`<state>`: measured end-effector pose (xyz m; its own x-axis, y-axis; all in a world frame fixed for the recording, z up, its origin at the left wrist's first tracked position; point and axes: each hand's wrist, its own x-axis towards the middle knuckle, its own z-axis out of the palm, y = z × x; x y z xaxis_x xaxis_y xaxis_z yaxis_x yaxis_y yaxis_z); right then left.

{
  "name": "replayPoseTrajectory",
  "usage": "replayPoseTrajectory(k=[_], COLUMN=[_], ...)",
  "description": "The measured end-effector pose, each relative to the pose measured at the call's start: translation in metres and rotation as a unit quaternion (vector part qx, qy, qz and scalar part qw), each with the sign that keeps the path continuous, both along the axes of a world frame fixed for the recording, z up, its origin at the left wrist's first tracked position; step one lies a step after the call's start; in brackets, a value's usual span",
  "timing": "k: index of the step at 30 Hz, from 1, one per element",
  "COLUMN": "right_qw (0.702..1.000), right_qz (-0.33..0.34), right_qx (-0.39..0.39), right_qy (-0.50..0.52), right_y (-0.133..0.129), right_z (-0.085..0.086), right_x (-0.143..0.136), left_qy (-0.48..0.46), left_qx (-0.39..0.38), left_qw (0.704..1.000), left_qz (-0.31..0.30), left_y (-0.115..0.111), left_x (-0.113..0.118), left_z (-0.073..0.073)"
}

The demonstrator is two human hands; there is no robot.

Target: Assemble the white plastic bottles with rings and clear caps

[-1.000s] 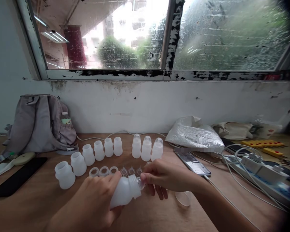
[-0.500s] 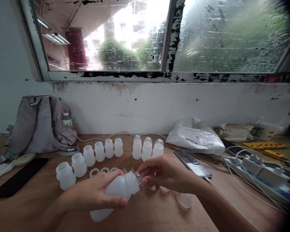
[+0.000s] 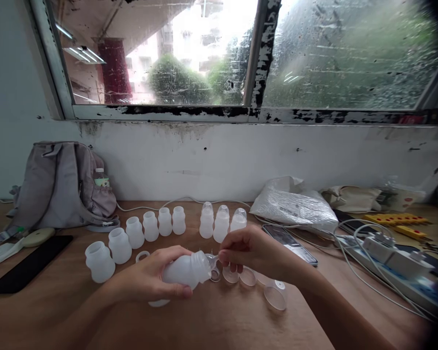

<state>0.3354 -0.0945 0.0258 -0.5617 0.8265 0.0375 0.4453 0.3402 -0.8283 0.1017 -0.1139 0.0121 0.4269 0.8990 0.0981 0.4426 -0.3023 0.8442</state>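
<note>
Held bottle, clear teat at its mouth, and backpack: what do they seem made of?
Bottle: probably plastic, satiny; its white wall looks cloudily translucent.
Teat: perhaps silicone, smooth; it looks see-through, though small here.
Backpack: likely fabric, matte; soft folds and straps show.

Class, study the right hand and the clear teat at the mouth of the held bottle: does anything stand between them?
Nothing visible does. The right hand appears to pinch the tip of the teat directly, while the left hand grips the bottle. The clear caps lie off to the right, not between them.
</note>
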Motion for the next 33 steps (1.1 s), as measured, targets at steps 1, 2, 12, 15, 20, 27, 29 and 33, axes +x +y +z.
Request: replayPoseTrajectory(k=[1,2,12,15,20,27,29,33], right_qw=[1.0,1.0,0.989,0.979,0.96,0.941,0.938,0.934], right_qz=[-0.009,-0.017,-0.048,-0.056,-0.035,-0.056,-0.06,-0.058], right_qx=[0.009,0.016,0.116,0.155,0.179,0.21,0.21,0.223], right_qy=[-0.005,-0.012,-0.073,-0.121,-0.211,-0.259,-0.27,-0.271], right_y=[0.0,-0.001,-0.008,-0.005,-0.002,-0.001,-0.002,-0.005], right_z=[0.001,0.001,0.015,0.011,0.001,-0.002,-0.001,0.0], right_x=[0.0,0.0,0.003,0.007,0.006,0.001,0.003,0.007], left_qy=[-0.002,0.006,0.1,0.08,0.082,0.22,0.279,0.342], left_qx=[-0.016,-0.033,0.021,0.038,0.132,0.324,0.334,0.308], left_qw=[0.999,0.995,0.988,0.994,0.987,0.915,0.892,0.878], left_qz=[-0.039,-0.089,-0.112,-0.067,0.043,0.098,0.122,0.131], left_y=[0.002,0.005,0.011,0.013,0.031,0.107,0.128,0.157], left_x=[0.001,0.001,0.004,0.002,-0.001,0.025,0.031,0.034], left_z=[-0.002,-0.003,-0.013,-0.017,-0.015,-0.011,-0.012,-0.02])
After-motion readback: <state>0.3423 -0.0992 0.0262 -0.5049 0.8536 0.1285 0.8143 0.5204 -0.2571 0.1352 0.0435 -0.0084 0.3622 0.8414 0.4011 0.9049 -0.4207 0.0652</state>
